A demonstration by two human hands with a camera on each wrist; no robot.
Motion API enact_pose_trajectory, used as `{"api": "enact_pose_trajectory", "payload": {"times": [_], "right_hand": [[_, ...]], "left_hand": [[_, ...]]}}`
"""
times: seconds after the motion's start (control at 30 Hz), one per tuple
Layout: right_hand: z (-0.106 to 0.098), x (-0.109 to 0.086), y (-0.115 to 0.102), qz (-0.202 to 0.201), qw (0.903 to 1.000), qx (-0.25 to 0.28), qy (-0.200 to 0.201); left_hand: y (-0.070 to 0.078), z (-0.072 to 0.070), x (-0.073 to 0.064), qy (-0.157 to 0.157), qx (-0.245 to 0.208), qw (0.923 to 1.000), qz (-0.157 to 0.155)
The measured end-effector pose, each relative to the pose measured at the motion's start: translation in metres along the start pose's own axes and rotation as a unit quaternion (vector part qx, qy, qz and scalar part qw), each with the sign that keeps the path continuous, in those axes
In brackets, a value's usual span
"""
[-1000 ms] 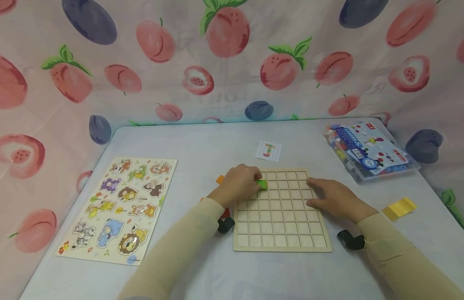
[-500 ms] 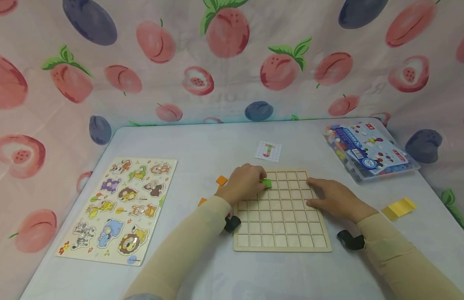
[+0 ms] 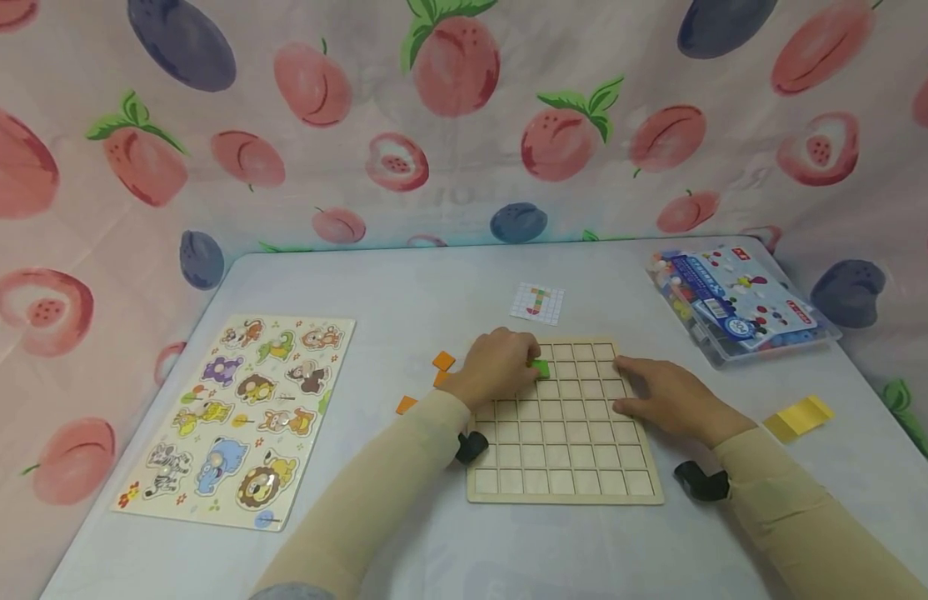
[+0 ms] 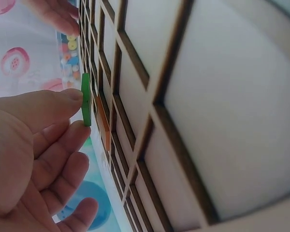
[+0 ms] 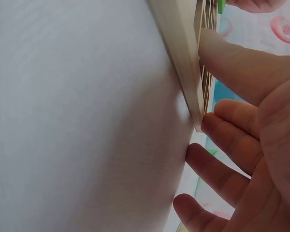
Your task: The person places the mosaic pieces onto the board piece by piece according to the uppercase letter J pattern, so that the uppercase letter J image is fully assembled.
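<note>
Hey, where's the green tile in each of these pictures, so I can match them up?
Head: green tile right of and below centre, held by the left hand.
Left wrist: green tile left of centre, pinched at the fingertips.
Right wrist: green tile right of centre, cut off by the top edge.
Shared landmark: wooden grid board.

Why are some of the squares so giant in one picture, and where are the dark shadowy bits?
Left wrist view: the grid board looks stretched, its nearest squares huge, probably because the camera is close; right wrist view: a soft, dark shadow spreads over the white table; head view: a fainter one lies along the left sleeve.
</note>
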State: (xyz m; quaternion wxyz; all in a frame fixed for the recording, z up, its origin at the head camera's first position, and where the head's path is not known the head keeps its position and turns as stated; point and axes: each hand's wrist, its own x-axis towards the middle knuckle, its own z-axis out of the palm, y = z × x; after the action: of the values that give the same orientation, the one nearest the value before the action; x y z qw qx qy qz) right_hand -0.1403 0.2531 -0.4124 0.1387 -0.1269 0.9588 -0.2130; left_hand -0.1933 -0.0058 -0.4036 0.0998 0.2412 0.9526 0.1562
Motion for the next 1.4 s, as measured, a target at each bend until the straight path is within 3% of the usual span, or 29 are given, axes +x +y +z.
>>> {"api": "enact_pose_trajectory", "payload": {"times": [1.4], "right_hand": [[0.0008, -0.0008, 0.0018, -0.008, 0.9999, 0.006, 0.005]], "left_hand": [[0.0037, 0.0063, 0.0041, -0.003, -0.004, 0.9999, 0.013]]}}
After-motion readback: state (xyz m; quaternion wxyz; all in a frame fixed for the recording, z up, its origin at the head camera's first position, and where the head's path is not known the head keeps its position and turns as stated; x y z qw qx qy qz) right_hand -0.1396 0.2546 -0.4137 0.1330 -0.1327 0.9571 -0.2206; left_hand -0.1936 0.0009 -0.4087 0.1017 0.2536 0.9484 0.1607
